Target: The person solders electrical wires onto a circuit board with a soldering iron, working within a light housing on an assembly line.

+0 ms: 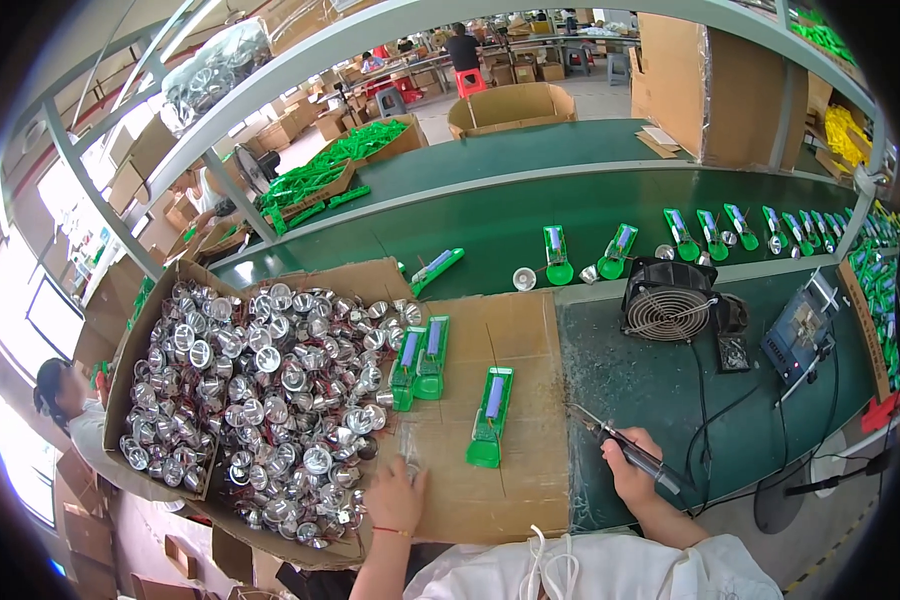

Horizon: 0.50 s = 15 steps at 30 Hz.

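Note:
My left hand [395,497] is at the right edge of the carton, low over the cardboard sheet, its fingers closed round a small shiny lamp cup [412,467] that they partly hide. In my right hand [632,468] is a soldering iron [642,458], held like a pen, with its tip pointing up and left. Between the hands lies a green plastic lamp housing [486,440] with a purple battery cell and thin wires. Two more green housings [430,365] lie side by side near the carton. The carton [215,480] is heaped with silvery lamp cups [270,360].
Behind runs a green conveyor belt [490,222] carrying several housings with lamp cups. A black fan [668,300], a solder stand [732,335] and a blue soldering station [798,330] stand on the right, with cables trailing near my right hand. A person [70,400] sits at the left.

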{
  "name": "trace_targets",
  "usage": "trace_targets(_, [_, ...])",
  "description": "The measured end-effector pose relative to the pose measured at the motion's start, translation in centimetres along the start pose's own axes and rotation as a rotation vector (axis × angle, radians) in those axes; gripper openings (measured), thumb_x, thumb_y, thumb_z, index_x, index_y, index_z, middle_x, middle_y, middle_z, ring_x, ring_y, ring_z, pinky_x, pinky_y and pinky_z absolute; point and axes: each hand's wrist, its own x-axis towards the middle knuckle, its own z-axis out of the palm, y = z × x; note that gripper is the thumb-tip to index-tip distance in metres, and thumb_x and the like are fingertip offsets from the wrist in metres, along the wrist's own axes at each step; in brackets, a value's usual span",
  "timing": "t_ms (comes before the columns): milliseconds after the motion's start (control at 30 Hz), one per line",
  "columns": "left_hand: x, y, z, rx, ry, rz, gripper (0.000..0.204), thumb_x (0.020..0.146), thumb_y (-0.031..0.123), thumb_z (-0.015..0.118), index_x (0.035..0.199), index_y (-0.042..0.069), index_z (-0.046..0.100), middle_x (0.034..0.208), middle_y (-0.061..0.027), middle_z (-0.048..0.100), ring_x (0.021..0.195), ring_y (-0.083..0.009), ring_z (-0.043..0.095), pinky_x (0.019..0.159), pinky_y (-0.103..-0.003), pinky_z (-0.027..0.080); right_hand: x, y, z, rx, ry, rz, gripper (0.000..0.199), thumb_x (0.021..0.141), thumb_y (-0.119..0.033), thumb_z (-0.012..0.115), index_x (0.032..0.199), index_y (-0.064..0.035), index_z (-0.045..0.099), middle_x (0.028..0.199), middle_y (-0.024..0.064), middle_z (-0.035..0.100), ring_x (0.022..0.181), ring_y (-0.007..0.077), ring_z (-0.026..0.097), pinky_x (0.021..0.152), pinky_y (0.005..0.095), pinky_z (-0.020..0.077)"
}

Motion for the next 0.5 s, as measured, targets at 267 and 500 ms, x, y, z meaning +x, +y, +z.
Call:
trace_targets(267, [0.9,2.1,1.0,-0.458,0.181,0.369,0.018,0.078,0.024,0.063,0.084,0.009,0.055,0.087,-0.0121,0.053,0.079,-0.0306,0.055,0.062,-0.041,0.046,-1.4,-1.2,-0.2,-0.072,-0.030,0.011,0.012,0.075,-0.008,0.067,0.082,0.0001,0.061,0.070,0.0076,0.062,0.060,0.0126,0.056,0.057,0.0260,0.0450])
trace_targets(500, [2.4,3.1,1.1,-0.291,-0.023,0.120,0.016,0.075,0.023,0.065,0.082,0.009,0.060,0.088,-0.0108,0.057,0.080,-0.0298,0.056,0.067,-0.041,0.046,-0.8,-1.3,0.9,-0.052,-0.057,0.014,0.012,0.076,-0.008,0.067,0.083,0.0002,0.061,0.070,0.0070,0.062,0.060,0.0125,0.056,0.057,0.0253,0.0450])
